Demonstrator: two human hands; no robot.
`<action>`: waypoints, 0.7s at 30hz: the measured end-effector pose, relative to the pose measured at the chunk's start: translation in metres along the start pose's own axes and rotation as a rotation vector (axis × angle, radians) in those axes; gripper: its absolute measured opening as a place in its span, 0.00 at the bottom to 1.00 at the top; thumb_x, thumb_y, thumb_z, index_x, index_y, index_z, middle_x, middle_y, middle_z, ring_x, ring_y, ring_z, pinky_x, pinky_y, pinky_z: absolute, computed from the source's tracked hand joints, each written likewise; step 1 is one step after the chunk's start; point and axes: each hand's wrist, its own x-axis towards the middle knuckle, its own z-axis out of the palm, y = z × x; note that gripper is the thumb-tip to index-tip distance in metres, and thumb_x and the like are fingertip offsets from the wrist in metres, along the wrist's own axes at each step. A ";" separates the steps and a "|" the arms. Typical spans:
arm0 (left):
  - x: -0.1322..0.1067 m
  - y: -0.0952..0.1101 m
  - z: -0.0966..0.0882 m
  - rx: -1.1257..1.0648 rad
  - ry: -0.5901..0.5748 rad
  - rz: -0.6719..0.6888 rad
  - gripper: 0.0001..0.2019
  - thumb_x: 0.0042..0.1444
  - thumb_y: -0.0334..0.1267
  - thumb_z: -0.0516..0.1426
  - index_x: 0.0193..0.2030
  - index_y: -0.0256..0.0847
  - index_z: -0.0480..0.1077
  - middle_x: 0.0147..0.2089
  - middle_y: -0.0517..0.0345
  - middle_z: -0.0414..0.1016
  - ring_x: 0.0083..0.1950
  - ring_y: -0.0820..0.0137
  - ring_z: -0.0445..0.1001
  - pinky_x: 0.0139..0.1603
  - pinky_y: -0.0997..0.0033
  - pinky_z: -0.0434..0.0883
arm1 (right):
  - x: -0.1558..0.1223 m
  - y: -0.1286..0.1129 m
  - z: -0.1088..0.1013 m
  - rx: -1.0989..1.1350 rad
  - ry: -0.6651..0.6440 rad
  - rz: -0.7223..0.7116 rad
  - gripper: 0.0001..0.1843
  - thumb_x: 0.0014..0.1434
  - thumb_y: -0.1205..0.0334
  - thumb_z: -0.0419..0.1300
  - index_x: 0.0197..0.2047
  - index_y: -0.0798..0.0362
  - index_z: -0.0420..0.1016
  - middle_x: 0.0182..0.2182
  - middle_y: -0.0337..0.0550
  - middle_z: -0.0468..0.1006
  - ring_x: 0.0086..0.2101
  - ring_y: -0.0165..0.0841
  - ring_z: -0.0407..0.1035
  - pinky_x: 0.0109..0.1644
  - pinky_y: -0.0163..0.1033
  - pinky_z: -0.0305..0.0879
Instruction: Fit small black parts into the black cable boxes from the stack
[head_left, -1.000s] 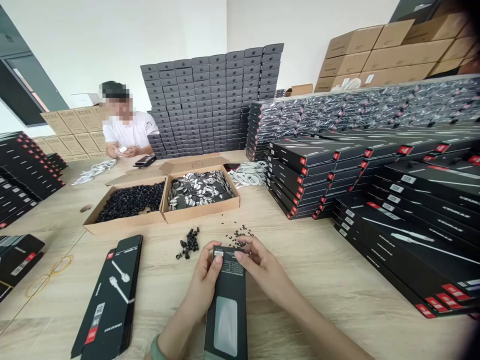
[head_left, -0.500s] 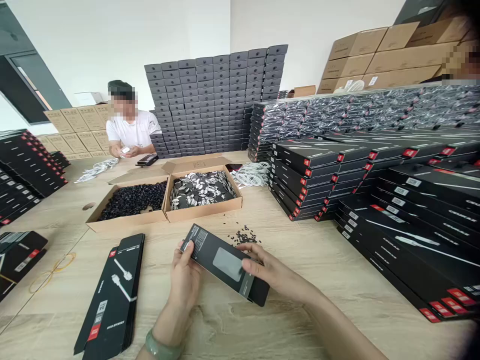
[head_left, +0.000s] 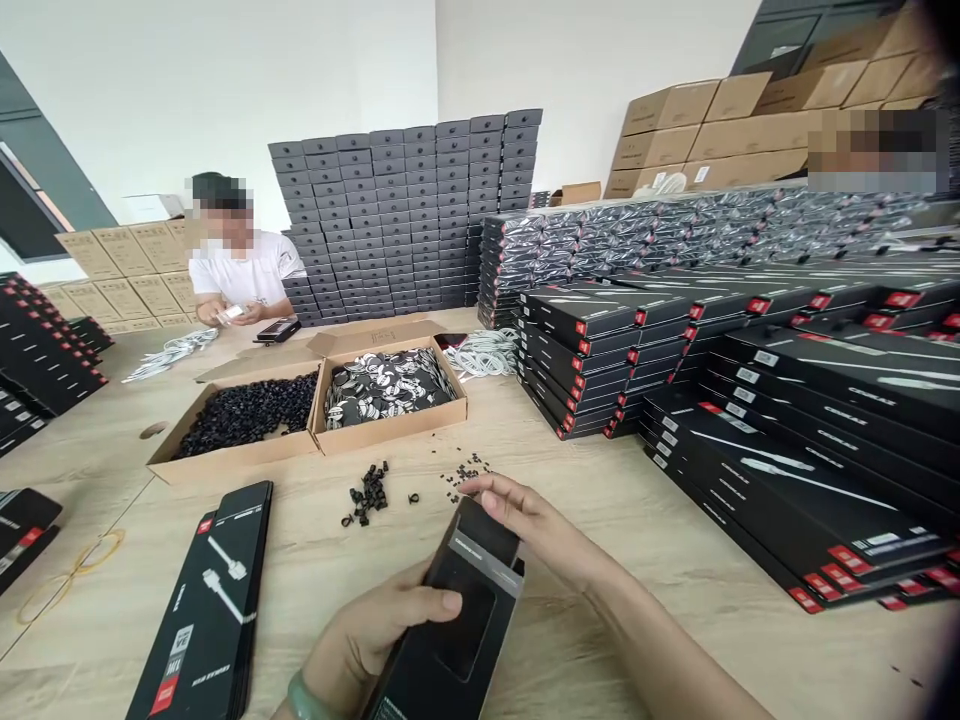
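The left hand [head_left: 379,630] is closed around the lower part of a black cardboard box [head_left: 457,610], thumb across its face, and holds it tilted above the wooden counter [head_left: 750,640]. The right hand [head_left: 544,525] lies narrow across the box's upper end, fingers stretched past it, though whether it grips or only touches cannot be told. That upper end looks loose, with a grey-edged sleeve [head_left: 484,575] around a darker inner part, so a slip of either hand could let the parts slide apart or drop the box. The right fingertips [head_left: 480,485] sit just beside scattered small black pieces [head_left: 465,475], and a careless sweep could spread them or knock them off the counter. Nearby, a small heap of black pieces [head_left: 367,495] could be pushed about too. A bumped elbow could also shift the stack of flat black boxes [head_left: 202,610] on the left.
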 end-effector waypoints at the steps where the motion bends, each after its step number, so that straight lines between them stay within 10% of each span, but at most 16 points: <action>1: 0.000 0.000 -0.001 0.001 0.015 0.042 0.24 0.51 0.35 0.64 0.56 0.39 0.70 0.51 0.47 0.77 0.45 0.62 0.78 0.47 0.65 0.72 | 0.001 0.000 -0.001 0.024 0.040 -0.004 0.20 0.57 0.46 0.61 0.47 0.49 0.76 0.37 0.40 0.77 0.39 0.35 0.69 0.45 0.40 0.62; 13: 0.000 0.006 0.004 0.050 0.049 0.148 0.22 0.56 0.45 0.59 0.57 0.43 0.71 0.57 0.49 0.74 0.57 0.59 0.72 0.60 0.61 0.63 | 0.005 0.013 0.003 0.452 0.071 0.198 0.17 0.50 0.53 0.68 0.41 0.50 0.74 0.32 0.37 0.76 0.30 0.30 0.68 0.37 0.35 0.62; 21: 0.003 0.007 0.000 0.061 0.124 0.125 0.23 0.58 0.50 0.56 0.57 0.40 0.71 0.57 0.47 0.74 0.61 0.56 0.68 0.66 0.54 0.55 | 0.010 0.016 -0.003 -0.450 0.293 -0.308 0.09 0.48 0.61 0.70 0.30 0.49 0.73 0.38 0.41 0.71 0.41 0.37 0.67 0.48 0.41 0.62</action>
